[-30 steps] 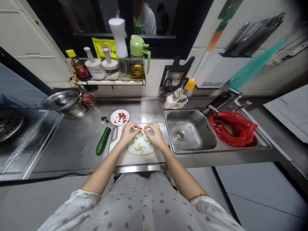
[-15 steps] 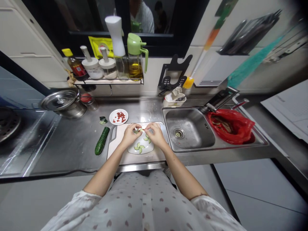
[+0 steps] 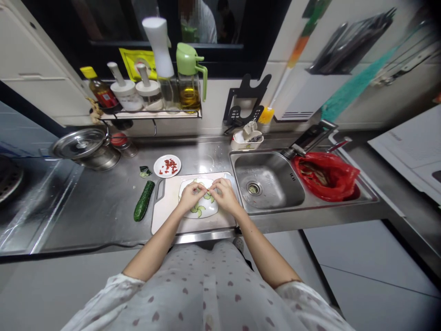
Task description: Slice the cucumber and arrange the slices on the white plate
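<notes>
My left hand (image 3: 192,195) and my right hand (image 3: 224,195) meet fingertip to fingertip over a white plate (image 3: 214,210). Both are closed in a pinch, with a tiny red piece (image 3: 207,190) between the fingertips; its exact kind is too small to tell. Curved green cucumber slices (image 3: 198,210) lie fanned on the plate, partly hidden by my hands. Under the plate is a pale cutting board (image 3: 165,216) with a grey handle. A small white dish (image 3: 156,166) of chopped red pieces (image 3: 169,166) stands behind it, to the left.
A whole cucumber (image 3: 144,201) and dark-green trimmings (image 3: 145,172) lie left of the board. To the right are the sink (image 3: 275,184) and a red plastic bag (image 3: 339,184). A lidded steel pot (image 3: 99,158) stands at the back left, below a condiment shelf (image 3: 151,116).
The view has shifted slightly. My fingertips have come closer together around the red piece, still above the plate. My left hand has lowered a little toward the nearest cucumber slices.
</notes>
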The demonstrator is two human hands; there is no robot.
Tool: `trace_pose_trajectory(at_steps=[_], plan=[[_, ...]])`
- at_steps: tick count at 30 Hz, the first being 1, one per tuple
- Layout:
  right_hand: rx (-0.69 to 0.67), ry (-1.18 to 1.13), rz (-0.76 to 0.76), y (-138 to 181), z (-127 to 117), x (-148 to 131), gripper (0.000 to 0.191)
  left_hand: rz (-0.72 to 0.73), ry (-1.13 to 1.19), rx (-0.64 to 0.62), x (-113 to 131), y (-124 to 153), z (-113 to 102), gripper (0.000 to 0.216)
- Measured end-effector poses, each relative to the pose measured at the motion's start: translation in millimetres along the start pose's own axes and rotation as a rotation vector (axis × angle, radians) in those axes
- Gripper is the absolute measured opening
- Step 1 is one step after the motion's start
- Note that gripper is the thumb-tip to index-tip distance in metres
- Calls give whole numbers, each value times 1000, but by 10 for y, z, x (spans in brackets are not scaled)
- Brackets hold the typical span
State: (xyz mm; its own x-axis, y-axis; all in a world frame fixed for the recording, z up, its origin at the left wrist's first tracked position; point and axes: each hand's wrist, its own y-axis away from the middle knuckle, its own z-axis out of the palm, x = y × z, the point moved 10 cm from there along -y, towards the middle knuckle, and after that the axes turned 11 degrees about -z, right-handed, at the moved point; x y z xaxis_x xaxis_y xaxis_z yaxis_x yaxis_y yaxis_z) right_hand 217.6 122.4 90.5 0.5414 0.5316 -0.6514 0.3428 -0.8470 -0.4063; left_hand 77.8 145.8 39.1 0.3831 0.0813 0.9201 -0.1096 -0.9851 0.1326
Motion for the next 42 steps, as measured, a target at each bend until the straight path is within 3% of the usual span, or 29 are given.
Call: trace_pose_trajectory(at_steps=[15, 21, 27, 33, 42], plan=[[-30, 29, 73, 130, 109, 252, 13, -28, -25, 18, -150, -15, 143, 13], [-117, 127, 118, 187, 197, 453, 13, -90, -320, 88, -187, 3, 64, 15], [-248, 242, 123, 235, 391, 579, 11, -185, -599, 37, -240, -19, 182, 15], [-313, 303, 99, 249, 540, 640, 12, -181, -672, 15, -267, -75, 318, 15], [-339, 352, 75, 228, 567, 644, 13, -191, -728, -24, -304, -128, 448, 16]])
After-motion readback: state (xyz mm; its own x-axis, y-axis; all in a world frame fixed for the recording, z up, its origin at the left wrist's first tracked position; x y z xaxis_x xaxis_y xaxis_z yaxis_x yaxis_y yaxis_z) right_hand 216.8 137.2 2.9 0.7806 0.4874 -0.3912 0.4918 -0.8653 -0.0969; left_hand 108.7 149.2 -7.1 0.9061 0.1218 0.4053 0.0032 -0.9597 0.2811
